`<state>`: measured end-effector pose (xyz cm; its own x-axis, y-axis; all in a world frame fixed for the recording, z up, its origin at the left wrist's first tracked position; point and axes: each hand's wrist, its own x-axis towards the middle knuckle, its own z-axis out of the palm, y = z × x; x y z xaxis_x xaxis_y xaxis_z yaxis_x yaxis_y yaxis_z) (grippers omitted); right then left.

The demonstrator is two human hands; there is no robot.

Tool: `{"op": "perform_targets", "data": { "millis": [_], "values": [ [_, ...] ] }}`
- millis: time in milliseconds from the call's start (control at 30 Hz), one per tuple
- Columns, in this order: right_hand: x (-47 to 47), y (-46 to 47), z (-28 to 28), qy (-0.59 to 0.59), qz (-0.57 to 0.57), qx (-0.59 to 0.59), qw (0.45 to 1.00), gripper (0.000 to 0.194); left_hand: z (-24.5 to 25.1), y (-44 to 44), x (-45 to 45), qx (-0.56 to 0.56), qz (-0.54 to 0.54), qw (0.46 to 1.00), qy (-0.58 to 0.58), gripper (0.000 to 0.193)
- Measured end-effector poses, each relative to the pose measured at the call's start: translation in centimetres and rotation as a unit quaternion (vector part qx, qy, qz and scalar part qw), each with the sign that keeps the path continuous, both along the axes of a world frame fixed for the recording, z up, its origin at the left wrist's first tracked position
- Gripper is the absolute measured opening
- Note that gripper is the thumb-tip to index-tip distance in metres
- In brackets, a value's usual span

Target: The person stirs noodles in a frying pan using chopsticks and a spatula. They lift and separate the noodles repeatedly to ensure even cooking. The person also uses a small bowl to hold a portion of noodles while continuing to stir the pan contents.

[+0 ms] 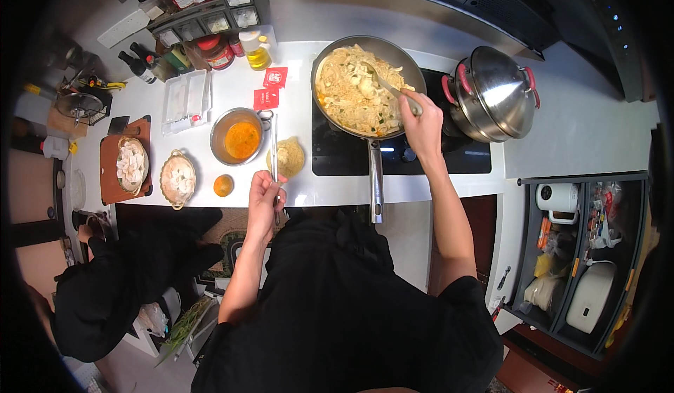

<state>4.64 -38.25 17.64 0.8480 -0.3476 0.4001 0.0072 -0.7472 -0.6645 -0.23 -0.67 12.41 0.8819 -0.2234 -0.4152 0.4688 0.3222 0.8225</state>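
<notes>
My right hand grips the handle of a beige spoon-like utensil, its head down in the food. That food, pale strands with green and orange bits, fills much of a dark frying pan on the black cooktop. The pan's steel handle points toward me. At the counter's front edge my left hand holds a slim metal utensil upright. Just behind it lies a small dish of yellowish granules. To its left stands a steel pot with orange liquid inside.
A lidded steel steamer pot stands right of the pan. Leftward are two bowls of white pieces, one on a brown cutting board. An open drawer juts out at right. Another person is low at left.
</notes>
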Motion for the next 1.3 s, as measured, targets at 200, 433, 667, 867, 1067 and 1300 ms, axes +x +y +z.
{"op": "perform_targets", "data": {
  "millis": [200, 433, 667, 867, 1067, 1300],
  "values": [
    [-4.3, 3.1, 2.8, 0.026, 0.101, -0.099, 0.99, 0.029, -0.1, 0.0, 0.4, 0.007, -0.001, 1.0, -0.001, 0.014],
    [-7.1, 3.0, 4.5, 0.033, 0.1, -0.195, 0.975, 0.039, -0.2, -0.6, 0.8, 0.012, -0.012, 1.0, -0.005, 0.014],
    [-4.5, 0.3, 4.4, -0.004, 0.037, -0.189, 0.981, 0.03, 0.1, -0.7, 1.0, 0.009, -0.015, 1.0, -0.003, 0.015],
    [-2.0, -1.9, 3.1, -0.018, 0.023, -0.221, 0.975, 0.033, -0.1, -0.1, 0.7, 0.002, 0.001, 1.0, -0.001, 0.016],
    [-1.3, -1.5, 2.7, -0.007, 0.032, -0.207, 0.978, 0.029, -0.1, 0.5, 0.3, 0.008, 0.009, 1.0, 0.001, 0.016],
    [-3.5, 3.6, 2.9, -0.007, 0.096, -0.118, 0.988, 0.029, 0.1, 0.2, 0.3, 0.008, 0.011, 1.0, 0.001, 0.015]
  ]
}}
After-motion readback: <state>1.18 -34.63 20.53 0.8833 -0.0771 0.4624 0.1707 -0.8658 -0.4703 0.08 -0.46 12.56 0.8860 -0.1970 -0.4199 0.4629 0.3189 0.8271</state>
